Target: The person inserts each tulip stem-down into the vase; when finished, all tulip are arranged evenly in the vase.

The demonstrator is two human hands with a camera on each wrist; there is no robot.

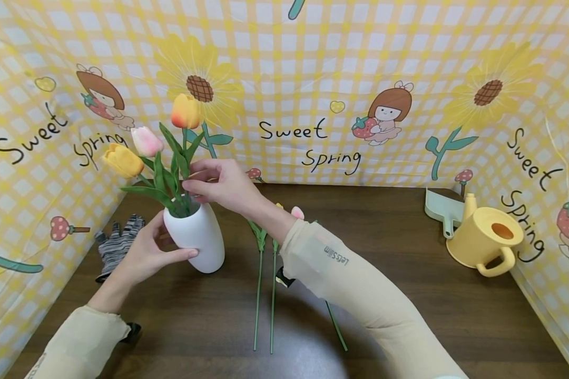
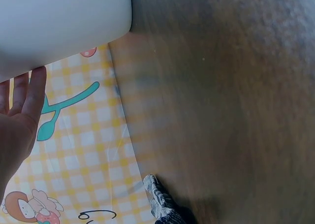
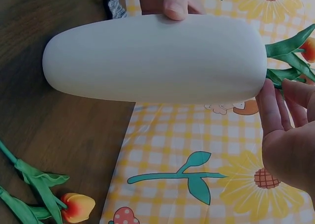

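A white vase [image 1: 194,239] stands on the table, tilted a little in the head view. My left hand [image 1: 144,250] grips its side, thumb across the front and fingers behind; in the right wrist view the thumb [image 3: 175,5] presses on its wall. In the vase are a yellow tulip [image 1: 123,160], a pink tulip [image 1: 147,141] and an orange tulip [image 1: 186,111], all with green leaves. At the vase mouth my right hand [image 1: 225,184] pinches the orange tulip low on its leafy stem, fingertips close to the rim. The stem ends are hidden inside the vase.
More tulips lie on the table [image 1: 384,237], their stems [image 1: 257,300] toward me and partly under my right forearm. A grey striped glove [image 1: 118,247] lies at left. At right stand a yellow watering can [image 1: 479,242] and a pale green dustpan [image 1: 441,210]. Printed cloth walls surround the table.
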